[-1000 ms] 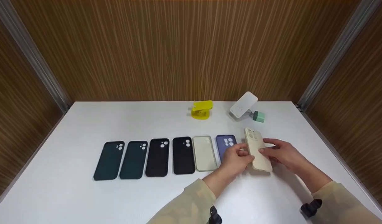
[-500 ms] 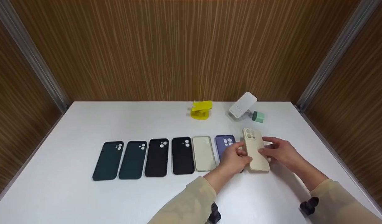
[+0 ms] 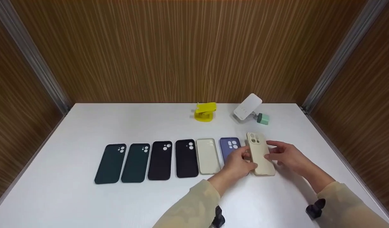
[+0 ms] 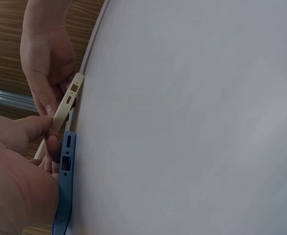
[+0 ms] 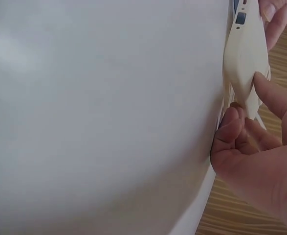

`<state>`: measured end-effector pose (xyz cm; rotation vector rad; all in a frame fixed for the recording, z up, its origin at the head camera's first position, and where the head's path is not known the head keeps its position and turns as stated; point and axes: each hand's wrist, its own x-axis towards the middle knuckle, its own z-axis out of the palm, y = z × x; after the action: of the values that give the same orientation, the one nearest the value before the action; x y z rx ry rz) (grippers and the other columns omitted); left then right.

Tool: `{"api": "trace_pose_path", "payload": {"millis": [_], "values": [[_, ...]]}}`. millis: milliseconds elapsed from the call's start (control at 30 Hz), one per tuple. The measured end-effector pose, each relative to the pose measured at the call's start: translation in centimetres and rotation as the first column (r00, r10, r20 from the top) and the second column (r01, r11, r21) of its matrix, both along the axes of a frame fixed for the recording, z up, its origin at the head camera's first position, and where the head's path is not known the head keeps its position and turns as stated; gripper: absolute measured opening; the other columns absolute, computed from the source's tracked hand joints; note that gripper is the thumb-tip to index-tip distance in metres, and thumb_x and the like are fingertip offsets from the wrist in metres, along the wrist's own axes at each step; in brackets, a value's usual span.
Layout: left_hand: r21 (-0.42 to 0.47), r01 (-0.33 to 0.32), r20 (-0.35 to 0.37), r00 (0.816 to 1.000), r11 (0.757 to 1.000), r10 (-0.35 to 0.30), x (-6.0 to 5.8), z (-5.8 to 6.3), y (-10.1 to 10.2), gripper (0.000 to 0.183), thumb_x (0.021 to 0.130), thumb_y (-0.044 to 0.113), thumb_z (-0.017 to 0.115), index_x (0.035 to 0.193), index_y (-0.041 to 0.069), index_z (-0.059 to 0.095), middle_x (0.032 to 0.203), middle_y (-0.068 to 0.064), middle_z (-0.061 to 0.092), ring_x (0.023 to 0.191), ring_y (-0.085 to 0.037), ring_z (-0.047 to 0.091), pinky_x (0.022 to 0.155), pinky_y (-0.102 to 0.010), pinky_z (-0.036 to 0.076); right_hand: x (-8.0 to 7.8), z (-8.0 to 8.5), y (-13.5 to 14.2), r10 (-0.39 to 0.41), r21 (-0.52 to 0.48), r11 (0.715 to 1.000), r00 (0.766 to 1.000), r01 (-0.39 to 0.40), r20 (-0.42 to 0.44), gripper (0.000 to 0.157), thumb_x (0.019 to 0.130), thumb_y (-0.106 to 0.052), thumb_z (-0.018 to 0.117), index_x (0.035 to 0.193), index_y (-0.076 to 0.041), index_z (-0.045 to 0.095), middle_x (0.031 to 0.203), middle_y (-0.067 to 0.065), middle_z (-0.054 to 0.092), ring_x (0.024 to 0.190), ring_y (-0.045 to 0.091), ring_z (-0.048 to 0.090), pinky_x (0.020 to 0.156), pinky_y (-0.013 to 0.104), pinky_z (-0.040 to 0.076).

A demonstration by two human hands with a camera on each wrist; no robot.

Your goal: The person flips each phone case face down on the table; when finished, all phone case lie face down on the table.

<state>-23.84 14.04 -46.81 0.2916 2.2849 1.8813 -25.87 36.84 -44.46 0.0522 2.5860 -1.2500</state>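
At the right end of a row of phone cases, both hands hold a cream phone case (image 3: 261, 158), its back and camera cutouts facing up. My left hand (image 3: 237, 163) pinches its left edge, thumb on the lower part of the back. My right hand (image 3: 286, 155) grips the right edge, thumb on the back. Both wrist views show the cream case tilted close over the table, one long side higher. Just left of it lies a blue-purple phone case (image 3: 229, 145), its lower part hidden by the left hand in the head view.
Further left in the row lie a pale case (image 3: 208, 156), two black cases (image 3: 186, 158) and two dark green cases (image 3: 110, 163). Behind stand a yellow phone stand (image 3: 205, 112), a white tilted device (image 3: 247, 106) and a green-and-dark block (image 3: 263, 118). Wood-grain panels (image 3: 150, 50) enclose the table.
The cream case has shifted slightly left and toward the person, turning a little straighter in line with the row. Both hands have kept hold of it; the other cases have stayed put.
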Motion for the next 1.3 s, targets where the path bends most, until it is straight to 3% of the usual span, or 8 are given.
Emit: {"api": "trace_pose_path", "payload": {"millis": [300,600,900,933,1033,1167,1300], "values": [[-0.034,0.039,-0.034,0.999,0.999,-0.040,0.25,-0.23,-0.04,0.061,0.083,-0.003,0.085,0.140,0.011,0.067,0.102,0.002,0.068,0.078,-0.004,0.059,0.071,-0.021,0.053,-0.18,-0.58,0.22,0.015,0.002,1.000,1.000,-0.015,0.008,0.079,0.098,-0.032,0.078,0.162,-0.005,0.041,0.137,0.018,0.061,0.112,0.029,0.055,0.085,0.032,0.052],[-0.079,0.036,-0.031,0.999,0.996,-0.039,0.33,-0.48,0.00,0.074,0.081,-0.003,0.087,0.149,0.006,0.059,0.119,-0.003,0.073,0.077,-0.003,0.062,0.072,-0.021,0.054,-0.13,-1.01,0.18,0.012,0.028,1.000,1.000,-0.012,0.000,0.081,0.098,-0.036,0.079,0.162,-0.004,0.041,0.134,0.018,0.062,0.111,0.029,0.055,0.084,0.030,0.053],[-0.150,0.028,-0.077,0.996,0.988,-0.040,0.15,-0.52,0.13,0.083,0.079,0.000,0.089,0.154,0.003,0.052,0.119,-0.007,0.072,0.076,-0.004,0.063,0.075,-0.019,0.054,-0.28,-0.80,0.17,0.018,0.031,0.999,1.000,-0.018,0.000,0.080,0.098,-0.038,0.078,0.162,-0.006,0.041,0.134,0.016,0.062,0.111,0.029,0.055,0.086,0.031,0.053],[-0.153,0.027,-0.078,0.996,0.988,-0.039,0.16,-0.51,0.16,0.083,0.079,0.000,0.089,0.154,0.003,0.052,0.119,-0.007,0.072,0.077,-0.006,0.065,0.076,-0.020,0.054,-0.27,-0.79,0.19,0.019,0.031,0.999,1.000,-0.019,-0.002,0.080,0.098,-0.038,0.078,0.162,-0.006,0.042,0.134,0.016,0.062,0.111,0.029,0.056,0.086,0.031,0.053],[-0.200,0.016,-0.089,0.995,0.980,-0.034,0.20,-0.53,0.21,0.082,0.081,0.005,0.089,0.154,0.004,0.053,0.134,-0.010,0.069,0.104,-0.014,0.070,0.094,-0.023,0.053,-0.26,-0.76,0.17,0.026,0.030,0.999,1.000,-0.026,-0.006,0.079,0.098,-0.038,0.078,0.162,-0.007,0.043,0.132,0.016,0.062,0.110,0.029,0.055,0.086,0.032,0.053],[-0.262,0.007,-0.104,0.994,0.965,-0.035,0.23,-0.55,0.27,0.081,0.083,0.011,0.089,0.155,0.005,0.053,0.150,-0.011,0.060,0.138,-0.022,0.056,0.114,-0.027,0.041,-0.25,-0.71,0.07,0.027,0.030,0.999,1.000,-0.027,-0.004,0.078,0.098,-0.038,0.077,0.161,-0.007,0.043,0.132,0.015,0.062,0.111,0.029,0.055,0.087,0.032,0.052],[-0.276,0.007,-0.103,0.994,0.961,-0.037,0.22,-0.59,0.28,0.079,0.085,0.012,0.089,0.154,0.006,0.053,0.150,-0.011,0.060,0.138,-0.022,0.055,0.115,-0.028,0.041,-0.26,-0.75,0.04,0.031,0.037,0.999,1.000,-0.031,-0.005,0.077,0.099,-0.037,0.077,0.161,-0.007,0.043,0.133,0.016,0.061,0.112,0.029,0.053,0.087,0.033,0.051]]}}
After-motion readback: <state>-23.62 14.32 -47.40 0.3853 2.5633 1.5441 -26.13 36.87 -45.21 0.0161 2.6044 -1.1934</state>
